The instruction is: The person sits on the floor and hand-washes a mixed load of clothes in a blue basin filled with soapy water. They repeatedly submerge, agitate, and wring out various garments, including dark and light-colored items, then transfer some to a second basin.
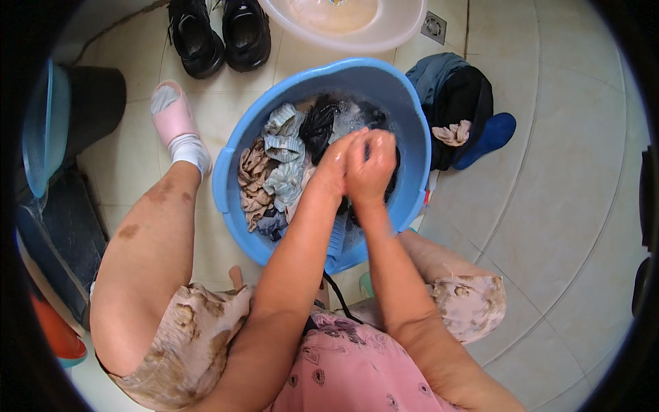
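Note:
A blue plastic basin (322, 69) stands on the floor between my legs, with wet clothes in sudsy water. My left hand (337, 159) and my right hand (371, 162) are pressed together over its right half, wet and with their fingers curled. Something dark shows between the fingers of my right hand, but whether cloth is held cannot be told. To the left of the hands lie a black wet garment (318, 126), a pale striped cloth (284, 149) and a bunched beige cloth (253, 180). The ribbed blue part of a washboard (336, 239) shows under my wrists.
A white basin (355, 44) with murky water stands beyond, beside black shoes (198, 46) and a floor drain (434, 28). Dark clothes (458, 95) and a blue slipper (497, 134) lie at the right. A dark bucket (98, 105) stands at the left.

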Demonstrator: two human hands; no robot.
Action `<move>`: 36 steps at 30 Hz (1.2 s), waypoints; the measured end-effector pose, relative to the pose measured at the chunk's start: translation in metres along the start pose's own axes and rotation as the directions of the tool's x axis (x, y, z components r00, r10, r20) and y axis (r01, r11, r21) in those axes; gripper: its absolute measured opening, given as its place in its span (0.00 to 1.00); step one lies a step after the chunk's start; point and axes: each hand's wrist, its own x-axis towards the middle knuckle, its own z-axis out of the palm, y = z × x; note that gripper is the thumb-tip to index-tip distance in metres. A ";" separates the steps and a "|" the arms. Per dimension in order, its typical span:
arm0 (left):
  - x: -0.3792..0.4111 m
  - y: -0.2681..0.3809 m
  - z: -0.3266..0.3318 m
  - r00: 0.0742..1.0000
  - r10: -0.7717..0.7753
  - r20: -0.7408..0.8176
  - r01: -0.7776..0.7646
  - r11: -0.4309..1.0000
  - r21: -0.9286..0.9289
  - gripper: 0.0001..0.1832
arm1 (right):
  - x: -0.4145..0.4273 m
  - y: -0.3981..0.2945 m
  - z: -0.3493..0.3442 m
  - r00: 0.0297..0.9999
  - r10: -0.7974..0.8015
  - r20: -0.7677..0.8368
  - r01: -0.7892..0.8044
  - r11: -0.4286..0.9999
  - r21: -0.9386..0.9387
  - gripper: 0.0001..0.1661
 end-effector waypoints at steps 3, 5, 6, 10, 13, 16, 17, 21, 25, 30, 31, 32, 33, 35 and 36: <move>-0.017 -0.007 0.076 0.879 0.042 -0.475 0.168 0.905 0.391 0.12 | 0.026 0.049 -0.017 1.000 0.017 -0.011 -0.017 1.000 0.011 0.04; -0.015 -0.005 0.070 0.920 0.102 -0.378 0.055 0.922 0.383 0.11 | 0.029 0.049 -0.024 0.990 -0.134 0.041 0.131 0.989 0.063 0.05; -0.014 0.000 0.065 0.933 0.137 -0.331 -0.004 0.927 0.374 0.10 | 0.029 0.034 -0.029 0.980 -0.192 0.056 0.188 0.980 0.072 0.07; -0.017 0.025 0.064 0.980 0.104 -0.167 -0.064 0.972 0.226 0.07 | 0.017 -0.001 -0.031 0.946 -0.322 0.044 0.325 0.941 -0.093 0.19; -0.019 0.005 0.065 0.946 0.175 -0.272 -0.103 0.960 0.260 0.08 | 0.009 0.006 -0.026 0.992 -0.124 0.024 0.124 0.992 -0.027 0.21; -0.017 -0.002 0.056 0.936 0.287 -0.202 -0.208 0.917 0.340 0.11 | 0.007 0.007 -0.022 0.998 0.059 0.009 -0.059 0.998 0.000 0.18; -0.017 -0.004 0.052 0.938 0.308 -0.159 -0.235 0.903 0.360 0.11 | 0.006 0.007 -0.020 0.993 0.121 0.000 -0.121 0.992 0.023 0.17; -0.013 -0.012 0.055 0.855 0.498 -0.143 -0.322 0.726 0.608 0.14 | 0.009 0.007 -0.019 0.950 0.311 -0.006 -0.307 0.939 0.157 0.14; -0.008 -0.016 0.038 0.704 0.673 0.228 -0.290 -0.021 0.957 0.14 | 0.008 0.040 -0.023 0.980 0.149 0.131 -0.160 0.984 0.074 0.11; -0.009 -0.013 0.056 0.872 0.460 -0.167 -0.275 0.743 0.611 0.16 | 0.010 0.026 -0.022 0.871 0.490 0.042 -0.486 0.844 0.227 0.08; -0.014 -0.009 0.062 0.906 0.368 -0.210 -0.236 0.849 0.473 0.16 | 0.013 0.024 -0.027 0.912 0.410 0.031 -0.409 0.897 0.170 0.08; -0.019 -0.004 0.067 0.934 0.267 -0.236 -0.185 0.929 0.321 0.17 | 0.015 0.023 -0.035 0.945 0.327 0.025 -0.327 0.938 0.110 0.08; -0.023 -0.001 0.067 0.953 0.168 -0.251 -0.131 0.979 0.156 0.18 | 0.015 0.017 -0.040 0.970 0.240 0.036 -0.242 0.969 0.052 0.08; -0.015 -0.003 0.054 0.961 0.153 -0.230 -0.110 0.976 0.189 0.20 | 0.019 0.003 -0.045 0.997 -0.043 0.066 0.038 0.996 0.076 0.08; -0.015 -0.001 0.061 0.963 0.114 -0.244 -0.066 0.979 0.195 0.19 | 0.020 0.001 -0.046 0.983 -0.167 0.076 0.161 0.984 0.077 0.08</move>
